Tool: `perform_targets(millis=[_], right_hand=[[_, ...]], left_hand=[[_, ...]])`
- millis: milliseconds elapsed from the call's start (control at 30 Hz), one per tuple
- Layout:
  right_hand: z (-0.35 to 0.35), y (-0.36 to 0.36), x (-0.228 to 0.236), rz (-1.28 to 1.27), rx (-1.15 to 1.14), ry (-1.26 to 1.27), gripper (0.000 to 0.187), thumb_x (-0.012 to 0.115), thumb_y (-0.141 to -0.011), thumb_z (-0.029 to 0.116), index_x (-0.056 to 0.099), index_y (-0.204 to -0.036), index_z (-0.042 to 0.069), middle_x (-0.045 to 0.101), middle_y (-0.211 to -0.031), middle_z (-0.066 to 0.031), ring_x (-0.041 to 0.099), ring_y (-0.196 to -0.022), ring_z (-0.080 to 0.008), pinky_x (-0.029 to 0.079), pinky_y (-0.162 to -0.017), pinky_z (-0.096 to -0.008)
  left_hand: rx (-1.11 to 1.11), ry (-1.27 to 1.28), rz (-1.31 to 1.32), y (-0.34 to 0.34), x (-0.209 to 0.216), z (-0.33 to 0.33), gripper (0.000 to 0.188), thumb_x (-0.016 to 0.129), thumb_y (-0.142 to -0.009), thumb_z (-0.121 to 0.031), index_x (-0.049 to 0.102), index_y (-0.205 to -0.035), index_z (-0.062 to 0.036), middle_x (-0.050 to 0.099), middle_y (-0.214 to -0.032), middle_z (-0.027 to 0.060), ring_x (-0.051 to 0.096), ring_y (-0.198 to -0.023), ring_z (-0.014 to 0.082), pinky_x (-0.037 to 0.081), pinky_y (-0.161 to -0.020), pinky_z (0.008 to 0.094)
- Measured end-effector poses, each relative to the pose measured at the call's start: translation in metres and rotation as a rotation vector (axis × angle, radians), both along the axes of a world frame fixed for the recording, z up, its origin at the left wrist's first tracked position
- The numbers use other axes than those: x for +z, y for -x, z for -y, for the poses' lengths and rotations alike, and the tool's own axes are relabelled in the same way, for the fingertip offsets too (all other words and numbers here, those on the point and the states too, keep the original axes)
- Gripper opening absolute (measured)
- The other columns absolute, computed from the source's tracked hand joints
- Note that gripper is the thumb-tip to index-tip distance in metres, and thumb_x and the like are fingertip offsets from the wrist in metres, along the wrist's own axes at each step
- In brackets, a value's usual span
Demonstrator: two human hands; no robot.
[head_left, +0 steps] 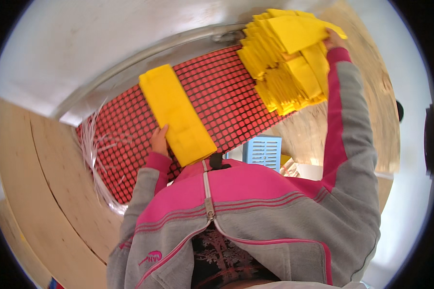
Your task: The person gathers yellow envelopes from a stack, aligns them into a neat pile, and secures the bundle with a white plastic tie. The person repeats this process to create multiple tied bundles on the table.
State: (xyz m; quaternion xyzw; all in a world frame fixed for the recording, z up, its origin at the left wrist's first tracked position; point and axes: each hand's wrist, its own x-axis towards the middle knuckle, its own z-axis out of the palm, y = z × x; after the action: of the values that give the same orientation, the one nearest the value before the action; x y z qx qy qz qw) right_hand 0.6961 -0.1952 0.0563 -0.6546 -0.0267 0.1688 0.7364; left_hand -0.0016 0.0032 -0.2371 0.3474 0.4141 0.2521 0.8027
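Note:
A long, flat yellow bundle [178, 115], apparently folded fabric, lies slantwise on a red mat with a black grid [217, 84]. My left hand [160, 141] grips its left edge near the close end, thumb on top and the other fingers partly hidden. At the far right rises a loose, fanned pile of similar folded yellow pieces [279, 91]. My right arm reaches out to it, and my right hand [333, 39] closes on a yellow folded piece [301, 31] at the top; most of its fingers are out of sight.
White plastic strips [90, 154] hang over the mat's left end. A metal rail [144, 55] runs along the wall behind. Wooden boards [58, 188] lie left, a wooden tabletop [306, 132] right. Below the table edge shows a blue slotted plastic basket [263, 151].

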Motion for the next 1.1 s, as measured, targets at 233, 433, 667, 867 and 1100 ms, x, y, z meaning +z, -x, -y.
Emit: perform_targets(millis=[233,433,667,867,1100], right_hand=[[-0.047,0.122,0.092,0.2,0.196,-0.101,0.027,0.06,-0.094,0.013,0.059,-0.118,0.001,0.066,-0.113,-0.0073,0.062,-0.105,-0.0204,0.051,-0.091,-0.0322],[-0.097,0.241,0.081,0.021,0.762,-0.159,0.032,0.057,-0.096,0.02,0.058,-0.122,0.001,0.065,-0.119,-0.0082,0.061,-0.11,-0.0188,0.047,-0.097,-0.0338],[-0.15,0.373,-0.056,-0.132,0.991,-0.183,0.036,0.054,-0.094,0.013,0.052,-0.128,0.001,0.062,-0.123,-0.008,0.061,-0.11,-0.0187,0.048,-0.097,-0.0342],[-0.163,0.446,-0.162,-0.427,1.1,-0.198,0.036,0.052,-0.097,0.013,0.048,-0.13,0.0,0.061,-0.123,-0.0101,0.062,-0.109,-0.0195,0.049,-0.096,-0.0346],[-0.161,0.467,-0.205,-0.481,0.997,-0.134,0.032,0.052,-0.096,0.011,0.049,-0.125,-0.002,0.062,-0.117,-0.0133,0.064,-0.103,-0.0228,0.054,-0.088,-0.0366]], left_hand=[[0.034,0.034,-0.063,-0.002,0.016,0.004,0.033,0.057,-0.096,-0.018,0.056,-0.12,0.0038,0.064,-0.113,0.0108,0.062,-0.099,0.0202,0.05,-0.086,0.0303],[0.039,0.045,-0.029,-0.002,0.025,0.005,0.034,0.058,-0.096,-0.019,0.056,-0.121,0.0043,0.064,-0.114,0.0111,0.062,-0.1,0.02,0.049,-0.085,0.0298],[0.083,0.027,-0.029,-0.004,0.027,0.009,0.035,0.058,-0.095,-0.022,0.057,-0.118,0.0043,0.066,-0.109,0.0099,0.063,-0.093,0.0176,0.049,-0.083,0.0276],[0.065,0.036,-0.01,-0.003,0.026,0.009,0.033,0.059,-0.095,-0.022,0.057,-0.116,0.0035,0.066,-0.106,0.0095,0.063,-0.09,0.0169,0.05,-0.078,0.0276],[0.08,0.009,-0.059,-0.001,0.038,0.012,0.026,0.056,-0.096,-0.02,0.06,-0.11,0.0014,0.066,-0.1,0.0074,0.063,-0.087,0.0156,0.05,-0.076,0.0276]])
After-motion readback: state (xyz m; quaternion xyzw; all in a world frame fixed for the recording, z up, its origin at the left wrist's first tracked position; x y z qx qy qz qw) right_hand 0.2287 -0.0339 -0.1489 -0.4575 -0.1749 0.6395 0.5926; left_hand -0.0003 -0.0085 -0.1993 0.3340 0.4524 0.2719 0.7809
